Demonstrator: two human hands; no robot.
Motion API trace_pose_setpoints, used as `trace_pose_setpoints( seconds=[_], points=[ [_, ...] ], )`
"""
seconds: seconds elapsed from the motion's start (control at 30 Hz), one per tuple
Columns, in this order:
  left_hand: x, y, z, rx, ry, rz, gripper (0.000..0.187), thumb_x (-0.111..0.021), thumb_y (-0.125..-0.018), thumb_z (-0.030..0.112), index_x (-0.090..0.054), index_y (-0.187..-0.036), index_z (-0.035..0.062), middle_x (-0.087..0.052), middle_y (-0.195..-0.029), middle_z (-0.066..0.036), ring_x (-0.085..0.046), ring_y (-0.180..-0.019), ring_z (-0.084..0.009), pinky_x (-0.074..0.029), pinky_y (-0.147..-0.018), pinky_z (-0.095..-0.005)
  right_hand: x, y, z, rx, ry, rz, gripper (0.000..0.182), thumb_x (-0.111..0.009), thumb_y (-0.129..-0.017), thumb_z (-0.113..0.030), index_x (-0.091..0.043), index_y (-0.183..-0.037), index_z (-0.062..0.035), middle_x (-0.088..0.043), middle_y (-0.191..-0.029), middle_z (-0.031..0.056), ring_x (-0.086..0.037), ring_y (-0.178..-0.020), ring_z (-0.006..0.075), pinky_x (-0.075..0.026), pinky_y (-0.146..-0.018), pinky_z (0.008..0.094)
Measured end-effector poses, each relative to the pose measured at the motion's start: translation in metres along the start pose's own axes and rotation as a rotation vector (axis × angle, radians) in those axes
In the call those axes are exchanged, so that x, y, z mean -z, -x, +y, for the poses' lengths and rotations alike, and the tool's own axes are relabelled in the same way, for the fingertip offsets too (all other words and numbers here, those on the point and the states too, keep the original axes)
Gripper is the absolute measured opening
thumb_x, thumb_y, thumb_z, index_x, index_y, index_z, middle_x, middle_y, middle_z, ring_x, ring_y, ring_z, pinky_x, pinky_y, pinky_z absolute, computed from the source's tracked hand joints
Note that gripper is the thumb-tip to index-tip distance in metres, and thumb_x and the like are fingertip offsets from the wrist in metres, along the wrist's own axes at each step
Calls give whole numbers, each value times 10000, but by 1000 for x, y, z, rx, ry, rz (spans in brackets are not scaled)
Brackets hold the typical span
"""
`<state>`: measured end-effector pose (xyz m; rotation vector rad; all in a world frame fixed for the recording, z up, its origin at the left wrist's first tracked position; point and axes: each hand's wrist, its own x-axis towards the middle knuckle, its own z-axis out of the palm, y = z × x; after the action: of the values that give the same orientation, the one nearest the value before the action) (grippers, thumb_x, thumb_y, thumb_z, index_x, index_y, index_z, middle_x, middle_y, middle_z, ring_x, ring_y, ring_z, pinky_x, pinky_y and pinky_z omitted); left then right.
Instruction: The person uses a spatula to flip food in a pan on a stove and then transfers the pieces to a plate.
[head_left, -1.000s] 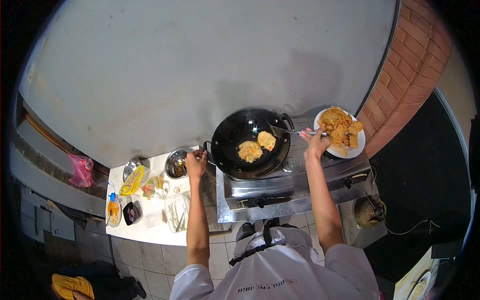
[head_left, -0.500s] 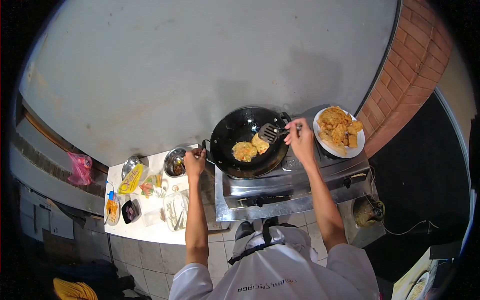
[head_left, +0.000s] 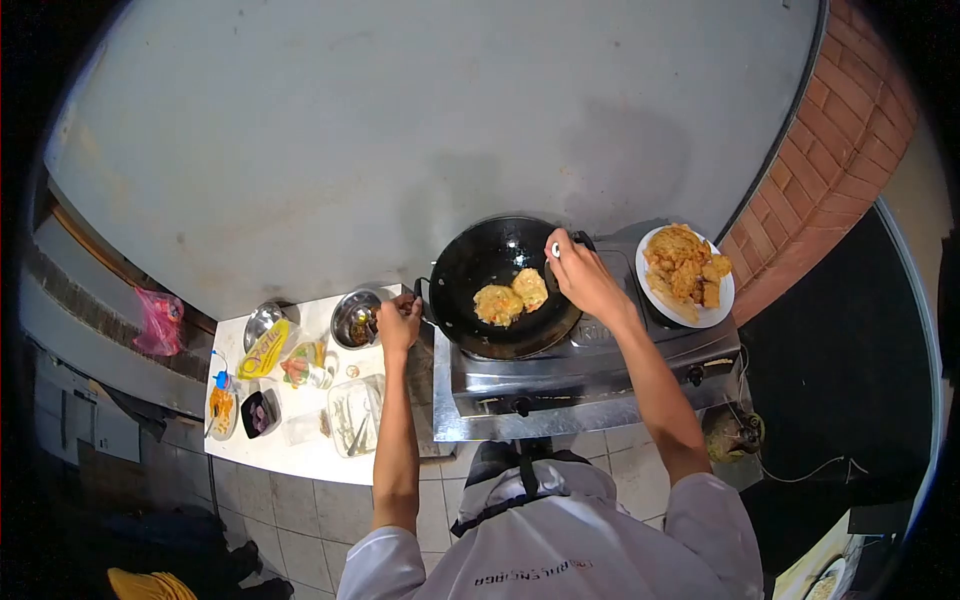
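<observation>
I see a white counter (head_left: 300,455) carrying two metal bowls (head_left: 352,318), a yellow packet (head_left: 262,349), a clear tray (head_left: 352,418) and what may be small dishes. Beside it, a steel stove (head_left: 570,385) bears a black wok (head_left: 500,285) and a white plate (head_left: 712,312).

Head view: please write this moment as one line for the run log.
left hand: holds spoon at metal bowl | right hand: grips utensil handle over wok | wok: two fritters | plate: fried pieces
</observation>
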<state>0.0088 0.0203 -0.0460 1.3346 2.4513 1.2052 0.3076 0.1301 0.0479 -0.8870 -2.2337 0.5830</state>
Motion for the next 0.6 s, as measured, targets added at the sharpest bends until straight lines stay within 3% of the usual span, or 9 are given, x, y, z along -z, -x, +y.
trace_pose_setpoints(
  seconds=[0.13, 0.2, 0.27, 0.3, 0.33, 0.5, 0.6],
  points=[
    [1, 1, 1, -8, 27, -30, 254, -691, -786, 211, -702, -942, 12, -662, -719, -148, -652, -670, -264, -495, -658, -357, 0, -15, 14, -141, -58, -29, 163, -440, -950, -141, -427, -967, 20, -598, -852, 262, -561, -868, 465, -438, -720, 495],
    [0, 0, -5, -35, 33, -22, 266, -698, -782, 217, -701, -945, 8, -668, -735, -151, -655, -677, -266, -495, -661, -353, -3, -16, 23, -156, -79, -3, 168, -440, -956, -142, -443, -962, 25, -598, -793, 232, -585, -796, 427, -447, -705, 460],
    [-2, -1, -7, -63, 45, -21, 278, -705, -778, 224, -700, -949, 4, -673, -752, -154, -658, -684, -267, -496, -664, -349, -3, -13, 29, -182, -195, 35, 172, -446, -959, -144, -451, -944, 27, -587, -743, 187, -591, -718, 354, -449, -682, 410],
    [-2, -2, -7, -40, 48, -31, 285, -711, -775, 227, -698, -945, -1, -676, -767, -161, -662, -695, -267, -497, -671, -346, -6, -10, 32, -174, -197, 54, 161, -452, -959, -139, -460, -932, 19, -577, -714, 129, -571, -663, 243, -443, -649, 358],
    [-1, -1, -7, -16, 51, -41, 292, -716, -771, 230, -696, -941, -6, -679, -781, -168, -666, -706, -267, -498, -677, -342, -9, -7, 36, -177, -190, 51, 161, -452, -959, -139, -460, -932, 19, -577, -714, 129, -571, -663, 243, -443, -649, 358],
    [5, 2, 4, -30, 48, -31, 235, -716, -760, 190, -689, -883, -8, -673, -765, -162, -662, -718, -305, -509, -667, -371, -33, 10, 52, -270, -361, 161, 117, -451, -961, -119, -473, -917, -12, -589, -751, 51, -481, -549, 91, -400, -525, 265],
    [7, 4, -1, -15, 59, -62, 236, -720, -758, 194, -685, -877, -6, -674, -772, -165, -664, -730, -304, -511, -670, -375, -44, 22, 52, -266, -483, 268, 121, -449, -963, -111, -475, -904, -10, -591, -747, 46, -466, -515, 70, -392, -486, 237]
  ],
)
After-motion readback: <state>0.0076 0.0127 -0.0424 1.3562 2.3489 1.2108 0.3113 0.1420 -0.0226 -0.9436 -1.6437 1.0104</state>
